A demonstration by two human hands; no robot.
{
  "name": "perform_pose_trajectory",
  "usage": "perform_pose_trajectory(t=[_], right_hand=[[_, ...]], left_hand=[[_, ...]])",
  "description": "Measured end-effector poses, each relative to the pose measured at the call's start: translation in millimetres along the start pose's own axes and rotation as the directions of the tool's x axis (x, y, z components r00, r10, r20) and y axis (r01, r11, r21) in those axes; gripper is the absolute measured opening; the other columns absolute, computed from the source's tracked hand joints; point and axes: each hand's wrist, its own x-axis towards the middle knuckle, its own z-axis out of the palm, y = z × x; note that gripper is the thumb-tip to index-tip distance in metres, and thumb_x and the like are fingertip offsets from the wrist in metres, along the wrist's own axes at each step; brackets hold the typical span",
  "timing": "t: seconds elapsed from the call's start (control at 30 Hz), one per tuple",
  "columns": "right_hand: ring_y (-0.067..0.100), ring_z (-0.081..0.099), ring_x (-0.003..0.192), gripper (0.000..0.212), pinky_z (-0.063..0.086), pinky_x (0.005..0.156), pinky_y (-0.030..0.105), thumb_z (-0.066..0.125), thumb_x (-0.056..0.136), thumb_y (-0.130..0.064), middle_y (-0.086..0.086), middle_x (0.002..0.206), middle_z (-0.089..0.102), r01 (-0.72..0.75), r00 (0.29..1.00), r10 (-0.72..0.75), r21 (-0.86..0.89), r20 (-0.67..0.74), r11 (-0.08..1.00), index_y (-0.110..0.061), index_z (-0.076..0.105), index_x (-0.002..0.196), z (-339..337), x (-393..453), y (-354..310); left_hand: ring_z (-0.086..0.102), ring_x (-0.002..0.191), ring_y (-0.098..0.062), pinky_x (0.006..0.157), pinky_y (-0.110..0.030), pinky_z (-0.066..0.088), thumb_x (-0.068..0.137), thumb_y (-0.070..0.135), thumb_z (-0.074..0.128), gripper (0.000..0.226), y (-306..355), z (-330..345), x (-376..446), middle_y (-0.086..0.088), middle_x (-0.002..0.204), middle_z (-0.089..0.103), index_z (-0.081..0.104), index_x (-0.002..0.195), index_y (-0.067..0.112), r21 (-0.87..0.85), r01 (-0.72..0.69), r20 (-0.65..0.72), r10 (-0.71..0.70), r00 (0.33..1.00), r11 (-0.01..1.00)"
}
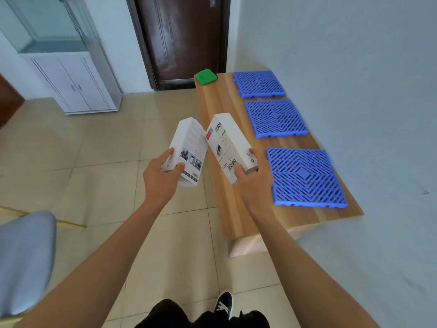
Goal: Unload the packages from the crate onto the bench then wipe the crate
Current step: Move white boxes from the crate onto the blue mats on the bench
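Note:
My left hand grips the near end of a white printed package, held over the tiled floor just left of the bench. My right hand grips a second white package with barcodes, held above the bench's left edge. Both boxes tilt away from me and nearly touch at their long sides. The wooden bench runs along the right wall. A green cloth lies at its far end. No crate is in view.
Three blue slotted plastic tiles lie in a row along the bench's wall side. A dark door stands beyond the bench, a white cabinet at the left. A grey chair seat is at lower left.

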Motion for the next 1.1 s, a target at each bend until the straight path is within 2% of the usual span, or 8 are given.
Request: perform_pose_trajectory(t=[0.23, 0.33, 0.43, 0.57, 0.73, 0.9, 0.97, 1.1], right_hand=[[0.001, 0.067, 0.098, 0.054, 0.061, 0.064, 0.022, 0.072, 0.088, -0.045, -0.031, 0.107, 0.054, -0.072, 0.997, 0.071, -0.015, -0.041, 0.997, -0.05, 0.044, 0.134, 33, 58, 16], [0.008, 0.067, 0.103, 0.054, 0.063, 0.072, 0.03, 0.071, 0.087, -0.047, -0.023, 0.119, 0.056, -0.089, 0.995, 0.088, -0.034, -0.041, 0.995, -0.053, 0.044, 0.133, 63, 83, 22], [0.001, 0.063, 0.103, 0.053, 0.063, 0.071, 0.03, 0.07, 0.083, -0.051, -0.032, 0.12, 0.053, -0.066, 0.994, 0.061, -0.058, -0.09, 0.996, -0.051, 0.048, 0.13, 104, 113, 22], [0.0, 0.064, 0.094, 0.048, 0.062, 0.068, 0.03, 0.07, 0.084, -0.048, -0.038, 0.107, 0.054, -0.087, 0.986, 0.069, -0.112, -0.151, 0.99, -0.048, 0.05, 0.127, 164, 160, 21], [0.002, 0.066, 0.088, 0.048, 0.061, 0.071, 0.026, 0.073, 0.088, -0.04, -0.012, 0.098, 0.063, -0.174, 0.968, 0.15, -0.111, -0.2, 0.978, -0.04, 0.052, 0.131, 220, 211, 24], [0.005, 0.063, 0.088, 0.045, 0.053, 0.07, 0.017, 0.073, 0.089, -0.036, -0.008, 0.095, 0.062, -0.231, 0.937, 0.195, -0.093, -0.29, 0.969, -0.037, 0.054, 0.13, 241, 250, 36], [0.008, 0.064, 0.089, 0.043, 0.055, 0.073, 0.025, 0.073, 0.089, -0.037, -0.005, 0.091, 0.062, -0.271, 0.916, 0.23, -0.084, -0.328, 0.959, -0.041, 0.052, 0.127, 243, 273, 46], [0.0, 0.063, 0.084, 0.043, 0.049, 0.06, 0.011, 0.073, 0.089, -0.038, -0.001, 0.087, 0.063, -0.309, 0.878, 0.27, -0.037, -0.395, 0.95, -0.051, 0.049, 0.121, 239, 329, 67]], left_hand=[[0.066, 0.109, -0.014, 0.092, -0.045, 0.059, 0.083, 0.029, 0.077, 0.053, -2, 22, 65, 0.005, 0.127, 0.063, 0.064, 0.134, 0.038, -0.005, 0.016, 0.017, -0.016, 1.0, 1.0], [0.066, 0.11, -0.013, 0.093, -0.045, 0.059, 0.084, 0.027, 0.078, 0.052, -11, 21, 105, 0.006, 0.128, 0.064, 0.064, 0.134, 0.035, -0.005, 0.024, 0.018, -0.024, 1.0, 1.0], [0.065, 0.108, -0.008, 0.093, -0.042, 0.059, 0.085, 0.025, 0.078, 0.052, -19, 16, 158, 0.006, 0.127, 0.063, 0.065, 0.134, 0.034, -0.007, 0.035, 0.021, -0.035, 0.999, 0.999], [0.06, 0.104, 0.004, 0.09, -0.021, 0.053, 0.086, 0.027, 0.078, 0.052, -22, 7, 242, 0.008, 0.125, 0.059, 0.063, 0.135, 0.036, 0.043, 0.007, 0.061, -0.009, 0.998, 0.999], [0.055, 0.101, 0.016, 0.079, -0.003, 0.045, 0.087, 0.029, 0.078, 0.053, -22, 5, 333, 0.011, 0.124, 0.058, 0.062, 0.136, 0.037, 0.094, -0.013, 0.147, -0.001, 0.989, 0.995], [0.059, 0.107, 0.003, 0.095, -0.039, 0.057, 0.084, 0.031, 0.079, 0.052, -24, 39, 393, 0.011, 0.123, 0.059, 0.064, 0.133, 0.042, 0.088, 0.02, 0.235, -0.041, 0.971, 0.996], [0.06, 0.108, 0.0, 0.093, -0.043, 0.059, 0.083, 0.032, 0.079, 0.052, -23, 63, 415, 0.012, 0.123, 0.06, 0.064, 0.132, 0.043, 0.083, 0.018, 0.277, -0.04, 0.96, 0.996], [0.064, 0.11, -0.007, 0.094, -0.044, 0.058, 0.083, 0.03, 0.079, 0.051, -15, 117, 462, 0.009, 0.125, 0.061, 0.065, 0.131, 0.042, 0.077, 0.015, 0.351, -0.041, 0.936, 0.997]])
